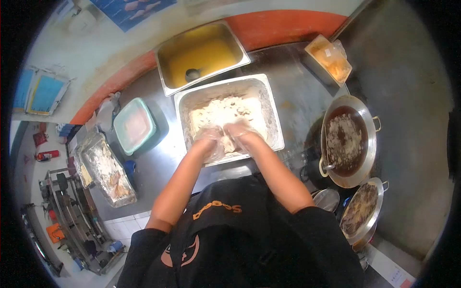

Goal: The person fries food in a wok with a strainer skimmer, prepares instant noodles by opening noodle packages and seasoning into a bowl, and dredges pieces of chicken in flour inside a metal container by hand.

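My left hand (210,140) and my right hand (240,136), both in clear plastic gloves, reach into a steel pan (277,126) of white flour (225,109). They sit close together near the pan's front edge. A flour-coated piece (228,144) lies between them, its kind not clear. My fingers are blurred and partly sunk in the flour, so their grip does not show. Lumps and flakes of coating are scattered over the flour behind my hands.
Behind stands a steel pan of yellow liquid (204,55) with a round cup (192,74). At right are a wok of dark oil (348,163) with frying pieces and a second wok (361,211). Left are a green tub (152,126) and a floury tray (126,198).
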Available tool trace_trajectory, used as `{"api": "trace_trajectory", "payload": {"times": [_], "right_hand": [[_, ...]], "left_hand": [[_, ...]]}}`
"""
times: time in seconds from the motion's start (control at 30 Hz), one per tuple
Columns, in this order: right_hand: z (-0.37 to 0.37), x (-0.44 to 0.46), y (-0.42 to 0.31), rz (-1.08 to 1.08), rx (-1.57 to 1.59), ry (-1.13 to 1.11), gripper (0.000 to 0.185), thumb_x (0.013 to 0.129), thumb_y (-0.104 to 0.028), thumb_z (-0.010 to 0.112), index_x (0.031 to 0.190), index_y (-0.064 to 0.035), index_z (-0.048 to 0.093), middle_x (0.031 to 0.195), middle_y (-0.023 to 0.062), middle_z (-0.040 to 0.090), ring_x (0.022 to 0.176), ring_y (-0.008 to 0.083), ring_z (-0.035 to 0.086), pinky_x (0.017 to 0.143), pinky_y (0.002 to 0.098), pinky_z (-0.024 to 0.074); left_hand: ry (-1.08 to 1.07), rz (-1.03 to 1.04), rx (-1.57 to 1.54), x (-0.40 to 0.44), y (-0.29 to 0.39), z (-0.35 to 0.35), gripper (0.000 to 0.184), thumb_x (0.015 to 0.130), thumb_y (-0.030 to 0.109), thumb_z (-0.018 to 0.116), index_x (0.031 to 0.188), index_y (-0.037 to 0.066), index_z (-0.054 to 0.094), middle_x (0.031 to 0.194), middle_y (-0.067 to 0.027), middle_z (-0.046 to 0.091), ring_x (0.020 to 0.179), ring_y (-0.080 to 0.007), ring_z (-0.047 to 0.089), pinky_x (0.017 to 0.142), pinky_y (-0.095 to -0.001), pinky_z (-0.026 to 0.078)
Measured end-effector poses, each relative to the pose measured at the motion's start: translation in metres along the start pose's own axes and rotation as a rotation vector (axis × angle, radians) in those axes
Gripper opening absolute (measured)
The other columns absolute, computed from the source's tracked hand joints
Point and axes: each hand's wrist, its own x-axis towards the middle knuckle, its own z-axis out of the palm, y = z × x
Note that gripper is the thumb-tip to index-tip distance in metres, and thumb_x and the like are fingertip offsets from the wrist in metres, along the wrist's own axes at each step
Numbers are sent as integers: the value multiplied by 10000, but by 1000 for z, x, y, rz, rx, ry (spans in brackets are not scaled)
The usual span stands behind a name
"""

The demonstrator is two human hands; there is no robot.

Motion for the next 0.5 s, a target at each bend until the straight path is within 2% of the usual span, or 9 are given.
{"api": "trace_trajectory", "payload": {"times": [0.1, 0.13, 0.2, 0.3, 0.37, 0.4, 0.43, 0.5], "right_hand": [[-19, -19, -21, -265, 453, 11, 268, 831, -251, 578, 1001, -46, 610, 861, 61, 604, 789, 178, 593, 708, 305, 481], [-30, -16, -30, -205, 384, 69, 268, 836, -231, 573, 1010, -30, 607, 918, 81, 606, 792, 165, 592, 716, 297, 479], [-50, -2, -32, -364, -77, 287, 283, 822, -244, 580, 997, -24, 619, 878, 105, 611, 762, 181, 589, 708, 313, 483], [-50, 63, -2, -119, -239, 296, 508, 811, -293, 545, 1215, 14, 523, 1239, 207, 550, 1089, 272, 550, 837, 375, 471], [-32, 122, 43, -241, -240, 335, 307, 797, -282, 568, 962, -23, 578, 924, 128, 572, 807, 223, 547, 686, 360, 456], [-23, 107, 34, -239, -198, 297, 247, 795, -275, 572, 880, -43, 578, 842, 93, 571, 742, 190, 540, 631, 350, 438], [-13, 91, 24, -236, -156, 260, 205, 794, -268, 576, 798, -64, 578, 760, 58, 570, 677, 157, 533, 575, 341, 419], [-12, 45, 5, -192, 104, 93, 183, 804, -261, 577, 824, -79, 581, 788, 49, 577, 714, 142, 539, 586, 339, 426]], "left_hand": [[0, -35, -484, -17, 29, -15, 296, 909, 234, 483, 1107, 44, 592, 1002, -108, 615, 909, -224, 571, 785, -375, 476], [13, -31, -393, -15, 27, -19, 294, 906, 226, 486, 1107, 41, 594, 1011, -121, 611, 913, -226, 575, 793, -378, 475], [38, -13, -208, -4, 27, -32, 290, 901, 210, 493, 1107, 34, 598, 1030, -148, 602, 919, -230, 583, 809, -384, 473], [-110, 456, 956, 74, -42, -44, 320, 920, 269, 461, 1110, 44, 586, 980, -112, 603, 893, -225, 576, 771, -380, 481], [8, 195, 537, 74, -48, -26, 307, 924, 248, 449, 1106, 44, 590, 979, -120, 605, 906, -219, 577, 774, -371, 480], [64, 66, 325, 73, -47, -10, 301, 926, 237, 444, 1104, 44, 591, 978, -124, 605, 913, -216, 577, 776, -367, 479], [125, -55, -29, 34, -2, 5, 292, 928, 220, 431, 1084, 41, 600, 997, -127, 603, 907, -221, 581, 758, -369, 486], [87, 3, -172, 54, -28, 2, 292, 933, 214, 425, 1102, 39, 587, 1008, -120, 597, 886, -220, 579, 734, -372, 492]]}}
